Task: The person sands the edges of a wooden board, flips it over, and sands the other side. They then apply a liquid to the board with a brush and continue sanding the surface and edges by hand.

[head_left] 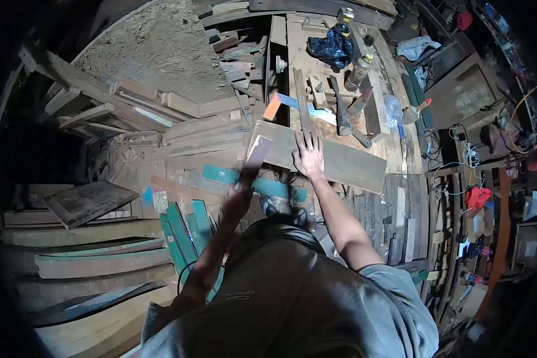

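Note:
In the head view my left hand (237,200) is wrapped round the lower end of a narrow wooden board (256,156), which slants up and away. The far end of that strip overlaps the left end of a wide, dark wooden plank (352,162). My right hand (309,156) lies on the plank with its fingers spread. The plank rests across the near edge of the workbench (331,131). Just beyond it lie a square with an orange handle (272,107), a long thin wooden strip (302,98) and a hammer-like tool (342,110).
Bottles (358,74) and a black plastic bag (331,51) stand on the bench. Green-painted boards (182,238) lean at my lower left, near stacked planks (101,262). Another green board (221,174) lies by my feet. Cables (459,161) hang at the right.

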Tool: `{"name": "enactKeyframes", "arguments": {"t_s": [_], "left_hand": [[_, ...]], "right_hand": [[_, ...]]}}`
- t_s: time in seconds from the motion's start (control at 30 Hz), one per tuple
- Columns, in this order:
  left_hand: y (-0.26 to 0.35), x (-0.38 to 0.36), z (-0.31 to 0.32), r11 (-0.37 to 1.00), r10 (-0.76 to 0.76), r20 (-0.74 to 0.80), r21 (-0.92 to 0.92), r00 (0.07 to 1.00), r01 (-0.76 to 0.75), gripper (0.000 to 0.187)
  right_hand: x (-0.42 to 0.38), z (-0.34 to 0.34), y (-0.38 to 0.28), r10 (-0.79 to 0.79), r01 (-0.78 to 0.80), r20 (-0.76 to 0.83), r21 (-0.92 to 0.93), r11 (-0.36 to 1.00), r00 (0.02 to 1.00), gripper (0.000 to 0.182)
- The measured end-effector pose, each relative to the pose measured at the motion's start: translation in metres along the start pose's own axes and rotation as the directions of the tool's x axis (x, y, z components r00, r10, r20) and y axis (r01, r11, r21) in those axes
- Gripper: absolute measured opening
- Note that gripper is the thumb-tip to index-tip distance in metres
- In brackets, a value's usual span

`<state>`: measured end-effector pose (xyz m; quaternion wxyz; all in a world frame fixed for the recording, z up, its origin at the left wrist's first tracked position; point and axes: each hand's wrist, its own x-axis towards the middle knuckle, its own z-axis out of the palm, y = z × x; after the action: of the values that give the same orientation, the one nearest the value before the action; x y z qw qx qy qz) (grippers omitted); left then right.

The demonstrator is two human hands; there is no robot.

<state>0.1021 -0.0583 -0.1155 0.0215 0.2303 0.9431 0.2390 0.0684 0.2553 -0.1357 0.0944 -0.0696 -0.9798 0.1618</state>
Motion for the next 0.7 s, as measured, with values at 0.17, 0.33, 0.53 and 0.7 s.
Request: {"name": "enactKeyframes", "arguments": {"t_s": [0.17, 0.33, 0.53, 0.7], "left_hand": [[0.014, -0.008, -0.016, 0.988, -0.149, 0.076, 0.042, 0.986, 0.147, 0.047], [0.009, -0.003, 0.003, 0.983, -0.183, 0.121, 0.027, 0.976, 0.181, 0.064], [0.008, 0.039, 0.026, 0.984, -0.128, 0.069, 0.137, 0.989, 0.117, 0.064], [0.003, 0.049, 0.019, 0.997, -0.031, 0.001, 0.070, 1.000, 0.030, 0.068]], "right_hand": [[-0.001, -0.001, -0.002, -0.006, 0.007, 0.014, -0.065, 0.998, 1.000, 0.069], [0.001, 0.002, -0.006, -0.001, 0.004, 0.020, -0.162, 0.987, 1.000, 0.071], [0.004, 0.001, -0.008, 0.158, -0.142, 0.057, -0.222, 0.965, 0.986, 0.071], [0.005, -0.005, -0.015, 0.224, -0.196, 0.120, -0.208, 0.958, 0.967, 0.077]]}}
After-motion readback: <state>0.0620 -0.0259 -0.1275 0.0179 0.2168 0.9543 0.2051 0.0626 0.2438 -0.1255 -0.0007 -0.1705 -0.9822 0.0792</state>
